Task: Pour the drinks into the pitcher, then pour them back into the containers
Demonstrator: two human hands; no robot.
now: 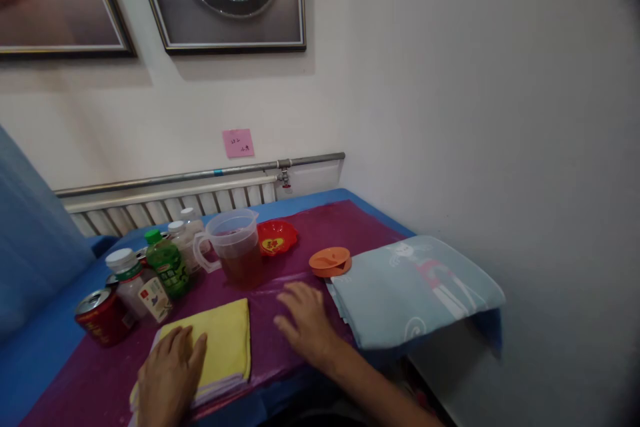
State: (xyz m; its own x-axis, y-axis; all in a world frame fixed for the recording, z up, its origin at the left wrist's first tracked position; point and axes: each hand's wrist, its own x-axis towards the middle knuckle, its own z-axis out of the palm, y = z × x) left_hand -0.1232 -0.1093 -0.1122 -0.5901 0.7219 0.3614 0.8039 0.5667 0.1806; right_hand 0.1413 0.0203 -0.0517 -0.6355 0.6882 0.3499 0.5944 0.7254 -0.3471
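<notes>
My left hand (173, 373) rests with its fingers apart on the left part of a folded yellow cloth (223, 340), which lies at the table's front edge. To the right of the cloth, my right hand (305, 320) is held over the purple table cover (273, 320), fingers spread and nothing in them. Just beyond its fingertips sits an orange dish (330, 259). A folded light-blue printed cloth (400, 293) lies to the right of that hand. Behind the yellow cloth stands a clear plastic measuring jug (237, 253) partly filled with brown liquid.
On the left are a red can (103, 320), a white-capped bottle (143, 290), a green bottle (167, 260) and further clear bottles (185, 240). A red scalloped plate (277, 238) lies behind the jug. A radiator (175, 203) and wall border the table; the light-blue cloth overhangs its right edge.
</notes>
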